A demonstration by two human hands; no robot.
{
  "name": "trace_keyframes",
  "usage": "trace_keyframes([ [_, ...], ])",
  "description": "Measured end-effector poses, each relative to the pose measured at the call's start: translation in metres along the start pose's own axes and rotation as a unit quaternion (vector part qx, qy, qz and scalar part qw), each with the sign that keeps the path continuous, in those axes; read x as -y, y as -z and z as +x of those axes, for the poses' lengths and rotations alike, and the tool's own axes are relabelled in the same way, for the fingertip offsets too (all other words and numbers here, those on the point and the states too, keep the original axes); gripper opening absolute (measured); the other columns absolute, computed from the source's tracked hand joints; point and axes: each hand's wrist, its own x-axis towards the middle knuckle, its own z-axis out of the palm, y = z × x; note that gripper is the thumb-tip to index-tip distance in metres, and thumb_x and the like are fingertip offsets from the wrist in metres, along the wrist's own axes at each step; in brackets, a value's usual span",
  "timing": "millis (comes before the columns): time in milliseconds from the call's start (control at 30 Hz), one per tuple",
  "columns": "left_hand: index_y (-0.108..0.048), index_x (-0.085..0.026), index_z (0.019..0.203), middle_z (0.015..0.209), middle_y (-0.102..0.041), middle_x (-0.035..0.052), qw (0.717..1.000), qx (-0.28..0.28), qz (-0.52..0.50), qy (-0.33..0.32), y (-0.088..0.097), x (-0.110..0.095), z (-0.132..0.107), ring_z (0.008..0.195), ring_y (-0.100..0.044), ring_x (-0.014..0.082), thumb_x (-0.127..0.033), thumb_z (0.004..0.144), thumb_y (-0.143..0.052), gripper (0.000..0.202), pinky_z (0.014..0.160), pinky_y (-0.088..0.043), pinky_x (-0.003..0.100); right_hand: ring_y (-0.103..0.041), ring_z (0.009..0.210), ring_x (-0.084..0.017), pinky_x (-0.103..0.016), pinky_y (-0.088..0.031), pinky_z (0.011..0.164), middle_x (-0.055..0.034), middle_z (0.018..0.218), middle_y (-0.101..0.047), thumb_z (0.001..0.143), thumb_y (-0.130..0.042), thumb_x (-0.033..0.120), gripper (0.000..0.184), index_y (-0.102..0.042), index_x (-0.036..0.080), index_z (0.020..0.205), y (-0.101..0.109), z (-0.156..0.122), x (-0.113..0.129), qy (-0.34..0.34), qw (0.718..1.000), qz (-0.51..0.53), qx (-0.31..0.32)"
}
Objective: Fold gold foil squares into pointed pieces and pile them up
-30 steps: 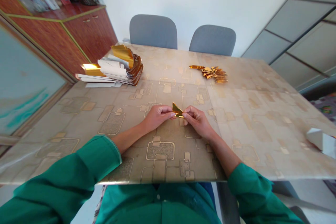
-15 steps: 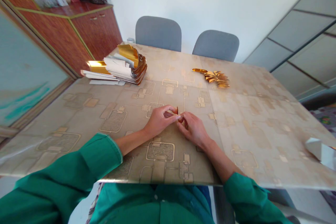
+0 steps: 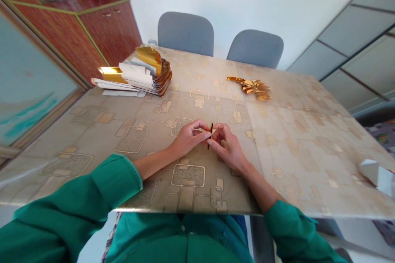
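Note:
Between my left hand (image 3: 187, 138) and my right hand (image 3: 227, 148) stands a small piece of gold foil paper (image 3: 211, 135), seen nearly edge-on. Both hands pinch it at the middle of the patterned table cover (image 3: 296, 152), and the fingers hide most of it. Far to the left of my hands lies a stack of white-backed gold paper sheets (image 3: 148, 76), with curled gold edges. A cluster of folded gold foil pieces (image 3: 254, 89) rests farther ahead and to the right, out of reach of my fingers.
A white paper object (image 3: 373, 174) sits at the table's right edge. Two grey chairs (image 3: 185, 33) (image 3: 255, 48) stand beyond the far edge. A reddish wooden cabinet (image 3: 108, 28) with clutter on top stands at the left.
The gold piece has turned from a thin sliver to a slightly larger upright fold. My hands have shifted their grip, and the view has tilted a little.

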Motion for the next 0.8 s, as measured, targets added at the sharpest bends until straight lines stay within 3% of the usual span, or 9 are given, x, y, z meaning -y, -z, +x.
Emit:
trace_keyframes([
  [300, -0.056, -0.016, 0.105, 0.097, -0.063, 0.0029, 0.999, -0.038, 0.026, 0.007, -0.004, 0.004, -0.001, 0.071, -0.069, 0.0106, -0.033, 0.083, -0.067, 0.030, 0.063, -0.060, 0.022, -0.052, 0.060, -0.014, -0.026, -0.041, 0.056, 0.0043, 0.070, -0.054, 0.089, -0.053, 0.029, 0.028, -0.046, 0.024, 0.116, 0.001, 0.000, -0.005, 0.003, 0.997, -0.068, -0.037],
  [533, -0.058, -0.015, 0.097, 0.089, -0.068, 0.0028, 0.993, -0.050, 0.110, -0.003, -0.014, -0.001, -0.005, 0.067, -0.069, 0.0124, -0.022, 0.083, -0.058, 0.016, 0.058, -0.058, 0.022, -0.055, 0.067, -0.016, -0.027, -0.039, 0.059, -0.0035, 0.083, -0.062, 0.086, -0.051, 0.024, 0.024, -0.052, 0.020, 0.110, -0.009, 0.002, -0.004, 0.020, 0.983, -0.175, -0.061],
  [800, -0.056, -0.017, 0.094, 0.088, -0.065, 0.0022, 0.983, -0.087, 0.158, -0.030, -0.020, -0.003, -0.005, 0.071, -0.065, 0.0116, -0.018, 0.082, -0.050, 0.013, 0.058, -0.053, 0.020, -0.056, 0.068, -0.016, -0.029, -0.039, 0.063, -0.0049, 0.087, -0.065, 0.089, -0.046, 0.024, 0.015, -0.056, 0.021, 0.101, -0.012, 0.004, -0.002, 0.006, 0.982, -0.174, -0.076],
])
